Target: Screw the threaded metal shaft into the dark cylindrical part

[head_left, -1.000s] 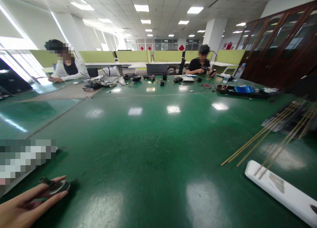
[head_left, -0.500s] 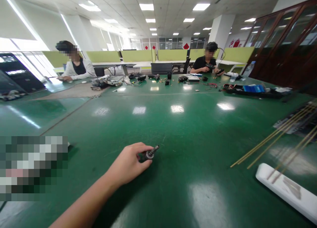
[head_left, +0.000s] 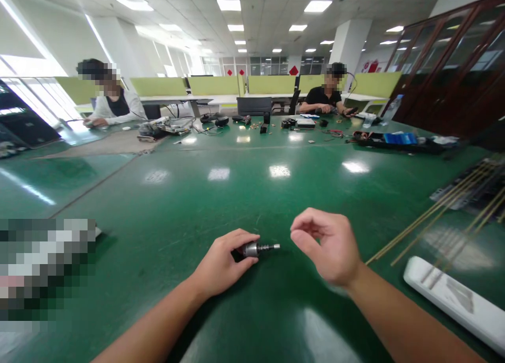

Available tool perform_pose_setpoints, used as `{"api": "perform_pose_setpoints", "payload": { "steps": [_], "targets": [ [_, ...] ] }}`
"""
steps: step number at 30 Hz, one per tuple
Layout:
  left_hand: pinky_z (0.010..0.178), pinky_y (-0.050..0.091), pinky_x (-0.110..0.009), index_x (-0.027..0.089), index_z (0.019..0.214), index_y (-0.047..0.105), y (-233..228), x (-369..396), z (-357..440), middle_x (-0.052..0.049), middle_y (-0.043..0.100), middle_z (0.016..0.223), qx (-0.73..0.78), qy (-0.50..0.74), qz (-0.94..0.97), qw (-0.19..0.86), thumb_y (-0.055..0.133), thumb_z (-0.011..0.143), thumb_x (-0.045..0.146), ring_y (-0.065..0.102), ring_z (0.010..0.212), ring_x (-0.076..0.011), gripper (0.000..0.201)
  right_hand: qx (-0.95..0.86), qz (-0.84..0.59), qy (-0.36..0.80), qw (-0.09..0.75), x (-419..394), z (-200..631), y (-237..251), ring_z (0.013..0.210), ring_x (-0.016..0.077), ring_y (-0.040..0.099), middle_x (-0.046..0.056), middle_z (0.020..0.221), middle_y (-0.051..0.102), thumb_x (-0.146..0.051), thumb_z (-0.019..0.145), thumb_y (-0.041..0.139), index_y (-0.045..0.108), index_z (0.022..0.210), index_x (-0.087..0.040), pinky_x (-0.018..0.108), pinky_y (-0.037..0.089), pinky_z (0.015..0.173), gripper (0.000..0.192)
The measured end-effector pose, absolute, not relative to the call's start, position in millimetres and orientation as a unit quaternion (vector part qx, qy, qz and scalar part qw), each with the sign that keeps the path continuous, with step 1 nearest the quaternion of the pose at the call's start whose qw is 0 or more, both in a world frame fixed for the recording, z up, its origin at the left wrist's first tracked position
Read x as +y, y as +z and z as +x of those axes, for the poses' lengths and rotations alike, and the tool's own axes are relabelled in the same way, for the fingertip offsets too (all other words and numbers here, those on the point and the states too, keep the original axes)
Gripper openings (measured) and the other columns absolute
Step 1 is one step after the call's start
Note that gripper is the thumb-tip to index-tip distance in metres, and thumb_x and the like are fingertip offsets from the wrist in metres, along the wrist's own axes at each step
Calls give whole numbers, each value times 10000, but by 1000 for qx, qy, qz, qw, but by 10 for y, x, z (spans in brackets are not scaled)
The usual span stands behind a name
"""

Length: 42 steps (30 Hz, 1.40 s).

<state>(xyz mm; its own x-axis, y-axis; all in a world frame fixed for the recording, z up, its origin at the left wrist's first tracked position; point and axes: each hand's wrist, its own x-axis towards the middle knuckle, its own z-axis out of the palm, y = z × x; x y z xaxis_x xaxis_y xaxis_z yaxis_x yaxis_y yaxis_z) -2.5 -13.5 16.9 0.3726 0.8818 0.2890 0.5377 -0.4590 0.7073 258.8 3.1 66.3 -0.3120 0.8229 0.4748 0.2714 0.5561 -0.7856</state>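
Left hand (head_left: pixel 221 263) pinches a small motor (head_left: pixel 256 248) low over the green worktop (head_left: pixel 236 194) near its front edge; right hand (head_left: pixel 327 244), fingers curled and empty, nears its shaft, apparently to grip it.

A small metal part (head_left: pixel 258 248), a silvery cylinder with a dark back end and a thin ridged shaft, lies level just above the green table, its shaft pointing right.
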Motion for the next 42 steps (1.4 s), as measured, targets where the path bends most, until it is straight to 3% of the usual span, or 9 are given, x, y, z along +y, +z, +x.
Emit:
{"api": "perform_pose_setpoints", "payload": {
  "steps": [3,7,10,14,24,42],
  "targets": [
    [841,489,-289,285,1161,635,138,-133,-35,9,655,1045,465,337,776,261,737,816,145,616,924,-157,386,-786,-358,278,421,173,2480,532,655,150,606,20,776,663,-332,890,681,665,914,-183,269,451,570,152],
    [824,493,-296,273,1140,647,118,-113,-39,-14,652,1043,458,355,770,267,721,850,194,618,918,-172,309,-839,-313,256,364,246,2368,348,993,229,632,64,1079,671,-315,751,799,664,1089,-211,353,498,871,378],
    [879,496,-321,270,1164,659,119,-94,-42,-44,641,1098,442,363,771,281,698,880,226,615,985,-196,290,-846,-317,248,349,218,2314,269,1033,237,617,64,1116,657,-261,722,807,654,1125,-228,370,487,927,433],
    [906,497,-328,299,1188,657,112,-67,-41,-38,633,1126,443,358,767,295,692,889,224,611,1015,-196,310,-840,-336,237,353,203,2268,222,1003,227,617,52,1074,667,-154,758,746,665,1084,-243,371,490,913,348],
    [926,501,-326,314,1226,645,84,-52,-17,-39,627,1147,426,358,776,296,688,905,240,606,1041,-193,332,-838,-332,254,350,218,2260,173,963,202,622,27,1018,678,-115,786,727,686,995,-242,347,486,885,248],
    [895,535,-319,292,1219,667,80,-121,-10,-60,647,1119,414,391,786,240,692,892,232,631,1012,-200,333,-838,-308,277,355,227,2282,172,911,199,659,38,973,707,-177,831,726,712,976,-228,339,507,849,154]
  ]
}}
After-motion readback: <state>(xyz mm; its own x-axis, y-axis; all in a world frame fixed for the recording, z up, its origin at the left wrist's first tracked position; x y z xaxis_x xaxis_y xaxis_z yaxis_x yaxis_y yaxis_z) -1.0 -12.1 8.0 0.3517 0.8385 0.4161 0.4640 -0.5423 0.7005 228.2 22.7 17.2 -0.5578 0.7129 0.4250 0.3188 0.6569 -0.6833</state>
